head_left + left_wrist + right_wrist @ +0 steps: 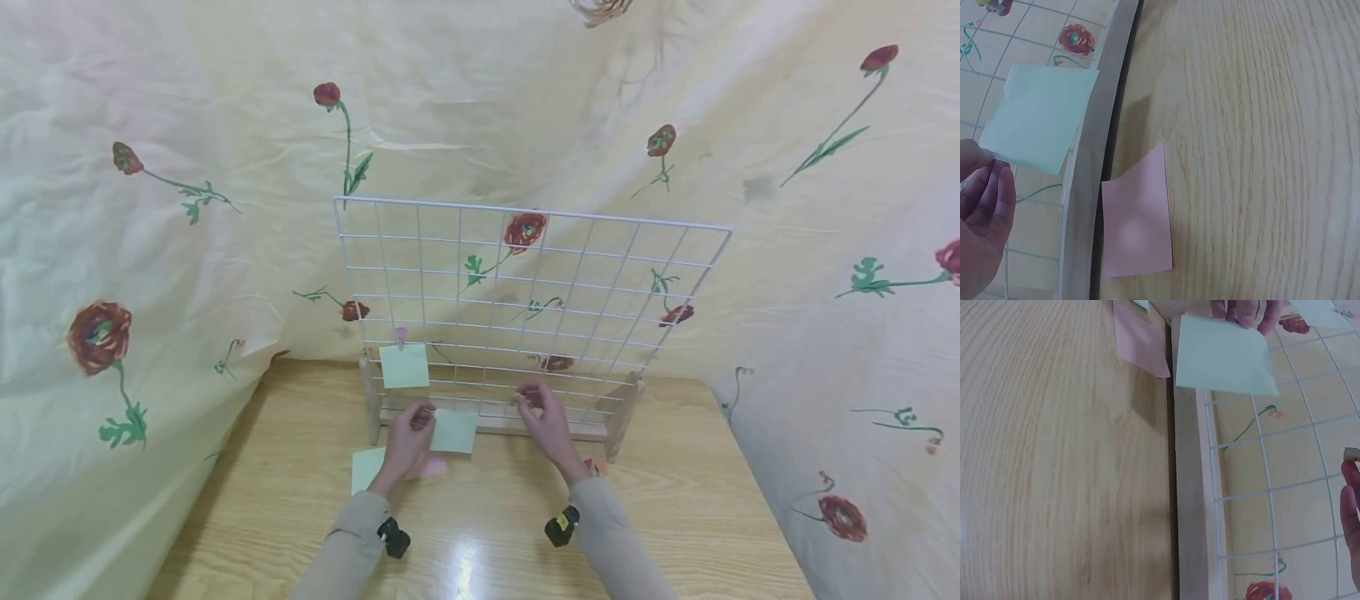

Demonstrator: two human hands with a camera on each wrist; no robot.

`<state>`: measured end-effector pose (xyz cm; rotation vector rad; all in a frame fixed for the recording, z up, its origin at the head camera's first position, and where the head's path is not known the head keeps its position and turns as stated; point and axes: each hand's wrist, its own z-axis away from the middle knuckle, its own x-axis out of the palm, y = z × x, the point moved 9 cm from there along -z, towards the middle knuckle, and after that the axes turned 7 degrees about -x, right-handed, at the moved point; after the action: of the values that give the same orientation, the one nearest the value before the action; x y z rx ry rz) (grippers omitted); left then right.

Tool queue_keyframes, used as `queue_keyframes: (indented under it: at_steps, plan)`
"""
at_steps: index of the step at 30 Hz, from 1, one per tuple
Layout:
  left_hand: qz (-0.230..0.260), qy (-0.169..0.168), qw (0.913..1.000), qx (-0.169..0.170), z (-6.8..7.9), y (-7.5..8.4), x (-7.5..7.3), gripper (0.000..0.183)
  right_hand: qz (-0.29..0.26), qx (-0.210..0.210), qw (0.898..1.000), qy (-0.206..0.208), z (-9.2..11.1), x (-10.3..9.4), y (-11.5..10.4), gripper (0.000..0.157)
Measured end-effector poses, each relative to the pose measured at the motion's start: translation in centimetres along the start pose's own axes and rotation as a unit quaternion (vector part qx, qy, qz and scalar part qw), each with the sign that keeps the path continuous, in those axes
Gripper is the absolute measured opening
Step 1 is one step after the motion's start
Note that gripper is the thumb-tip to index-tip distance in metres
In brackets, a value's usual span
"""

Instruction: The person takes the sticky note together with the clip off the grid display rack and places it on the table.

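Observation:
My left hand (411,435) pinches a pale green sticky note (453,431) by its edge, in front of the lower part of a white wire grid (536,250). In the left wrist view, that note (1041,115) is flat between thumb and fingertips. My right hand (546,419) is raised near the grid, right of the note. Its fingertips pinch what looks like a small wooden clothespin (1351,454), mostly cut off in the right wrist view. Another green note (405,367) hangs on the grid's left side under a pink clip (401,333).
The grid stands in a wooden base (502,425) with two side feet on the wooden table (480,517). A pink note (1138,225) and a green note (367,469) lie by the left hand. Small colored items (594,467) lie by the right wrist. Flowered cloth (225,167) hangs behind.

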<state>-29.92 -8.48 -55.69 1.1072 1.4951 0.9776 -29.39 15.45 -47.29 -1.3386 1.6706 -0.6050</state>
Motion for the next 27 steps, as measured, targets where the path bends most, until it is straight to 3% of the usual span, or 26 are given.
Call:
queue_keyframes:
  at_steps: [11, 22, 27]
  plan:
    - [0.003, 0.002, 0.9997, -0.023, 0.3, -0.4, -0.7, 0.023, 0.004, -0.014, 1.0, 0.018, 0.8, -1.2, 0.9, 0.021]
    - [-0.01, 0.002, 0.9996, -0.025, 0.2, -0.7, -1.4, 0.023, 0.043, 0.005, 0.999, 0.027, 1.4, -2.6, 1.5, 0.023]
    - [-0.021, 0.005, 0.9995, -0.022, 0.3, -0.9, -1.9, 0.021, 0.059, -0.012, 0.998, 0.035, 1.7, -3.4, 1.5, 0.022]
